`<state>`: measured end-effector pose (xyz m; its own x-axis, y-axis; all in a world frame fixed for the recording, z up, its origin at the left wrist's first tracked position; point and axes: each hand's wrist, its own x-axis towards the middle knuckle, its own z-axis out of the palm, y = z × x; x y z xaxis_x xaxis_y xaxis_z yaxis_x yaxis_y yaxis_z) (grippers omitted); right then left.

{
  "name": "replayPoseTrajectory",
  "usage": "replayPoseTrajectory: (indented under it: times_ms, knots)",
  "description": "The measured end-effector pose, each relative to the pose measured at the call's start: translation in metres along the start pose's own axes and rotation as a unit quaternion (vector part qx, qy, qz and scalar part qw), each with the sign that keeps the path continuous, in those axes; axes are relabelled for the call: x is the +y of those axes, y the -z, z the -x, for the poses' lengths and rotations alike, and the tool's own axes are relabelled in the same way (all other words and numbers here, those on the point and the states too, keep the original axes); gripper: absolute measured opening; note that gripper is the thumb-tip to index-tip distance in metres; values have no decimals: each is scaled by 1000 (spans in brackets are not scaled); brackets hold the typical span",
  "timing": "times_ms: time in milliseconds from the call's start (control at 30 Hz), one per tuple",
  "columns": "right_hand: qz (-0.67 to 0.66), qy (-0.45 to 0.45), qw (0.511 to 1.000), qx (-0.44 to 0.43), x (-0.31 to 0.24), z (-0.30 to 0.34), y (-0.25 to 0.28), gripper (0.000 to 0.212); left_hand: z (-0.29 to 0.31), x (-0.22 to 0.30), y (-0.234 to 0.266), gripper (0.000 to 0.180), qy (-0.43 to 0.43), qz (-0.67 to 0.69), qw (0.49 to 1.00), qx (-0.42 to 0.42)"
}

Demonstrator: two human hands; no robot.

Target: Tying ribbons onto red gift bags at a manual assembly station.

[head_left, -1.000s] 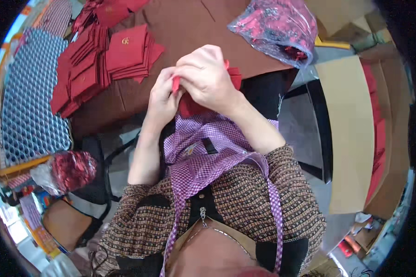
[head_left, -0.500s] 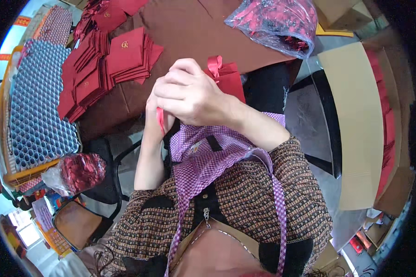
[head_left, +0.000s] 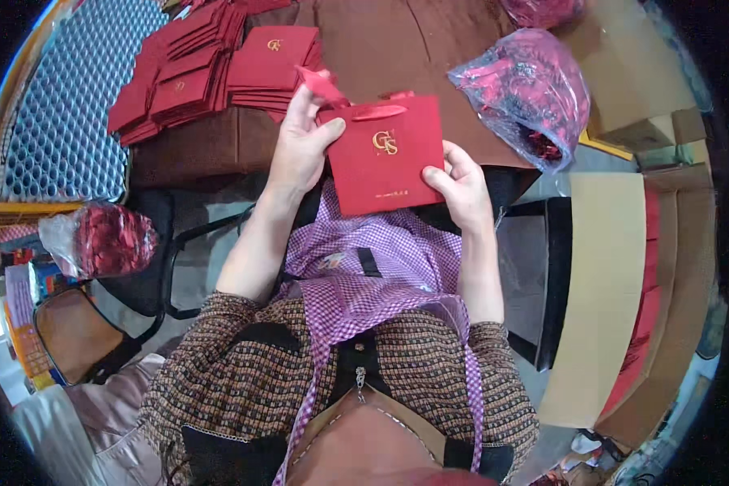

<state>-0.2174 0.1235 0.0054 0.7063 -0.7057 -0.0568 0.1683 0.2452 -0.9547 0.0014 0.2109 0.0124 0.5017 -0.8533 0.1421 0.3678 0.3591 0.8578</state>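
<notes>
A flat red paper gift bag (head_left: pixel 381 174) with gold print on its front is held up between my two hands, over my lap at the table's near edge. My left hand (head_left: pixel 304 146) is closed on its upper left corner, thumb on the front. A red ribbon (head_left: pixel 320 83) stands up by those fingers, and more ribbon (head_left: pixel 379 112) runs along the bag's top edge. My right hand (head_left: pixel 462 185) pinches the right side low down, thumb in front and fingers behind. The bag's back is hidden.
Stacks of flat red bags (head_left: pixel 182 81) lie on the brown-covered table (head_left: pixel 364 49). A clear plastic sack of red ribbons (head_left: pixel 535 89) sits at the far right. An open cardboard box (head_left: pixel 599 300) with red contents is to my right; another wrapped red bundle (head_left: pixel 113 240) is at left.
My hands were clasped together with a ribbon end hanging from them. They have come apart and now hold the bag spread with its printed front up. The whole view has shifted too.
</notes>
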Motion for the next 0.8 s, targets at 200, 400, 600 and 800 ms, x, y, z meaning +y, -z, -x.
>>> replayPoseTrajectory:
  times_ms: [200, 400, 600, 800]
  knots:
    - [489, 356, 786, 130, -6, -8, 3, 32, -16, -10, 69, 34, 70, 106, 974, 188]
    - [612, 502, 601, 110, -7, -17, 11, 23, 15, -9, 7, 73, 310, 298, 902, -45]
    - [611, 529, 588, 35, -15, -21, 3, 20, -18, -18, 36, 56, 251, 299, 921, 12]
    - [422, 361, 818, 152, -47, -103, 15, 27, -9, -20, 82, 44, 157, 275, 946, 73]
